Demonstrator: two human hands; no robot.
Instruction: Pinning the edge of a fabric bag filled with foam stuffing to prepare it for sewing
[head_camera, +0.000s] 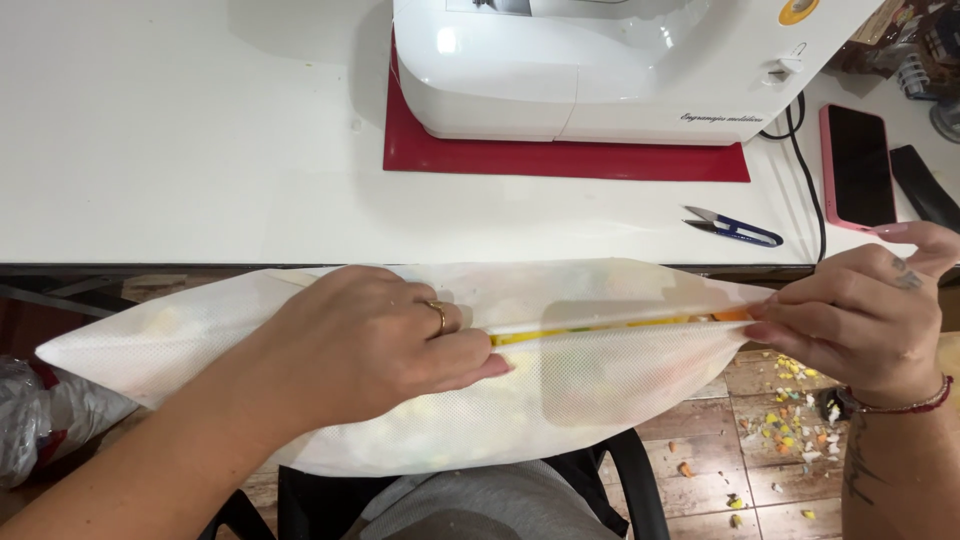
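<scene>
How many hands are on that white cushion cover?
2. The left hand presses on the white cushion cover near the middle of its open seam; the right hand pinches the seam's right end. No others show.

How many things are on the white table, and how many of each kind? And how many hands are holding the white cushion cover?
Sewing machine: 1
Red mat: 1
Thread snips: 1
Pink phone: 1
Total on the white table: 4
Hands on the white cushion cover: 2, the left hand and the right hand
</scene>
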